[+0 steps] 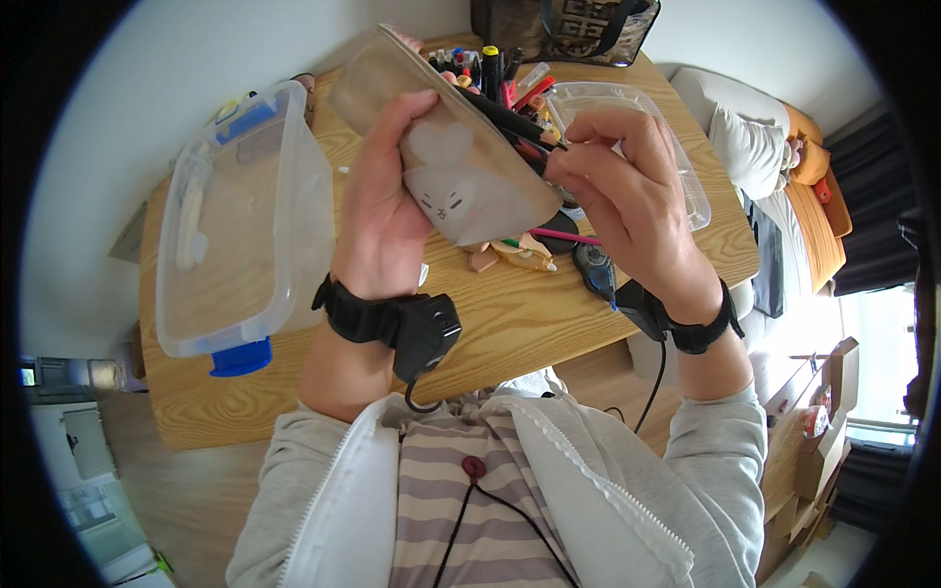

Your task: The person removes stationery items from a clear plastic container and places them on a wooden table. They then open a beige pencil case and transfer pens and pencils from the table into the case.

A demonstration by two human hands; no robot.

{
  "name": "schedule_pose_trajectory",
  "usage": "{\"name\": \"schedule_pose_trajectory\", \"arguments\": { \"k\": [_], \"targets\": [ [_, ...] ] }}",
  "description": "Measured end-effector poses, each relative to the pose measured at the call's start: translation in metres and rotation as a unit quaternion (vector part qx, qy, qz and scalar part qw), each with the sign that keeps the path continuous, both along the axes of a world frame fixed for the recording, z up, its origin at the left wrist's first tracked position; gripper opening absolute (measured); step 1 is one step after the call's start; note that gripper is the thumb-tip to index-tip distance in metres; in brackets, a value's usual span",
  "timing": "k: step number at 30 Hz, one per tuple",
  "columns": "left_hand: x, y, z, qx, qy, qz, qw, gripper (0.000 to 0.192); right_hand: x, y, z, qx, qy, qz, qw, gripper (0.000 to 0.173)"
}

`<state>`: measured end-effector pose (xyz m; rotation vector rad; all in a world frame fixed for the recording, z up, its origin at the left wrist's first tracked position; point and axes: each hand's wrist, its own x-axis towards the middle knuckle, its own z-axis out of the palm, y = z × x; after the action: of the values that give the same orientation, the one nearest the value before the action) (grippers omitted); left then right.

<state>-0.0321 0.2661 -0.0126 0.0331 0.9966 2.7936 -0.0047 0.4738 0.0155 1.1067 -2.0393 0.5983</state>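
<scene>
My left hand (390, 184) grips a translucent zip pencil pouch (478, 209) printed with a pale cartoon animal face. The pouch is tilted above the table, its opening toward the right. Dark pencils (507, 117) lie along that opening, their sharpened tips pointing at my right hand (625, 169). The fingers of that hand are bent together at the pouch mouth, touching or nearly touching the pencil tips. What lies between the fingertips is hidden. Beneath the pouch, a pink pencil (566, 236), a blue-black correction tape (594, 266) and an amber correction tape (526, 255) rest on the wooden table (500, 323).
At the left stands a clear plastic box (235, 220) with a blue latch. A clear lid or shallow tray (687, 169) lies at the right. Markers and pens (489, 73) are heaped behind the pouch, before a dark bag (570, 29). Both wrists wear strapped devices, with cables visible.
</scene>
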Motion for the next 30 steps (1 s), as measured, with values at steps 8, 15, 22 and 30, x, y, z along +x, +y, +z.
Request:
{"name": "schedule_pose_trajectory", "arguments": {
  "k": [8, 15, 22, 30],
  "targets": [
    [0.001, 0.000, 0.003, 0.008, 0.017, -0.018, 1.000, 0.022, 0.002, 0.004, 0.005, -0.041, -0.095, 0.074, 0.992, 0.020],
    [0.001, 0.002, 0.001, 0.004, 0.092, -0.029, 0.995, 0.023, 0.007, 0.005, 0.009, -0.034, -0.136, 0.097, 0.985, 0.020],
    [0.002, 0.002, 0.000, 0.049, 0.088, -0.024, 0.995, 0.026, 0.011, -0.004, 0.000, -0.028, 0.036, 0.000, 0.999, 0.026],
    [-0.003, -0.004, -0.003, 0.002, 0.081, -0.016, 0.997, 0.027, 0.005, -0.008, -0.003, -0.025, 0.017, -0.002, 1.000, 0.018]
  ]
}}
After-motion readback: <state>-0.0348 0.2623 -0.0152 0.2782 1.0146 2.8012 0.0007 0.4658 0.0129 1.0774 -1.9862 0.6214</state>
